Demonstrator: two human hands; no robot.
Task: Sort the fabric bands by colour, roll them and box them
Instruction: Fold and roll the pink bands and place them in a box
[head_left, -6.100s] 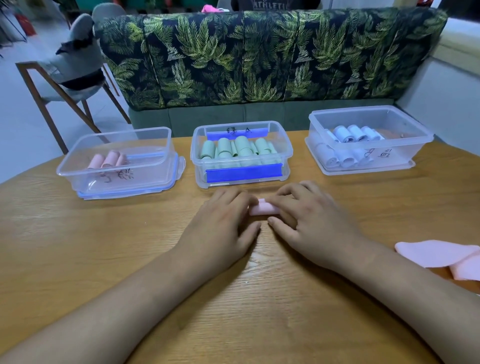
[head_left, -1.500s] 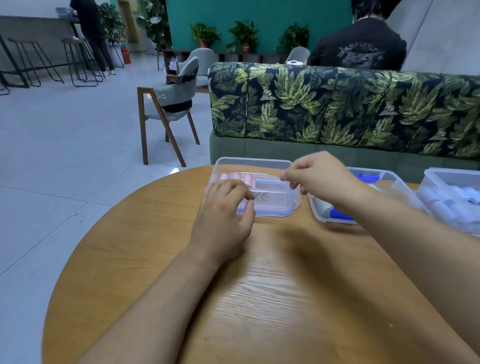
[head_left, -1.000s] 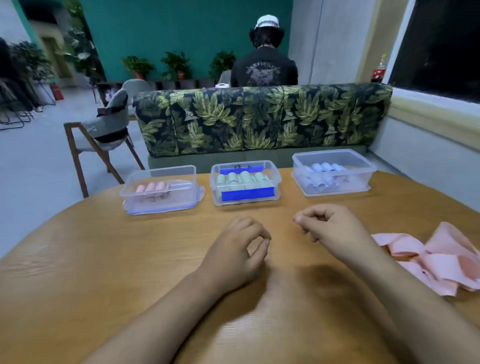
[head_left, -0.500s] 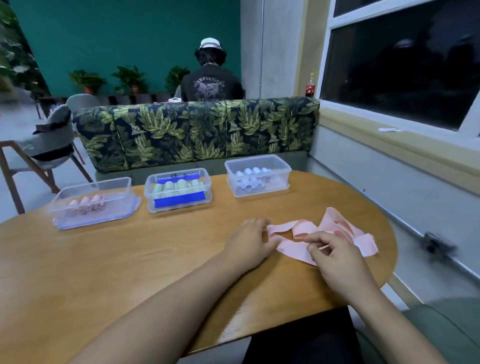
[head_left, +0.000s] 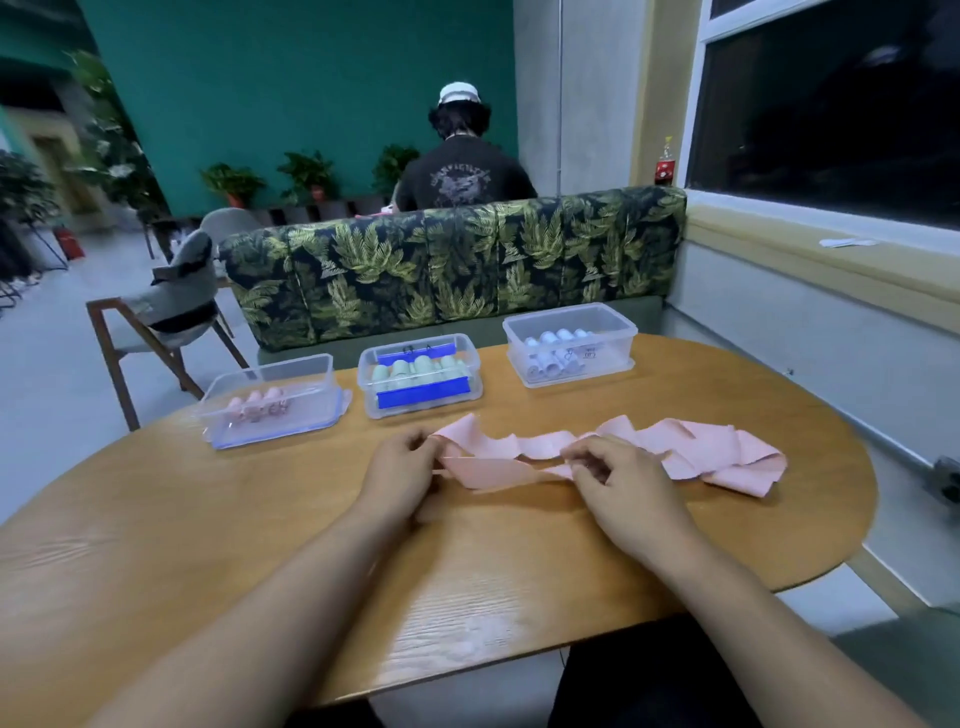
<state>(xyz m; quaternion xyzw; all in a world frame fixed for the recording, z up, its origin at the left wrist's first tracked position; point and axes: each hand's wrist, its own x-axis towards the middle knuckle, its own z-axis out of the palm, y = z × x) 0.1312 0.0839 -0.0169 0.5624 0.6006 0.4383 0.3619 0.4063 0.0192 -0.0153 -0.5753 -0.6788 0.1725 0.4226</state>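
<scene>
Pink band (head_left: 519, 447) between both hands' fingers (head_left: 574, 457)

loose pink fabric bands (head_left: 691, 457) crumpled on the table before three clear boxes (head_left: 418, 376) of rolls

Dim indoor light; soft shadows under arms; wide-angle bend, blur at edges.

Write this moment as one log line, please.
step: straighten band | left hand: pinches pink band end | right hand: pinches same band | pink box: holds rolls | pile: right, unrolled
</scene>
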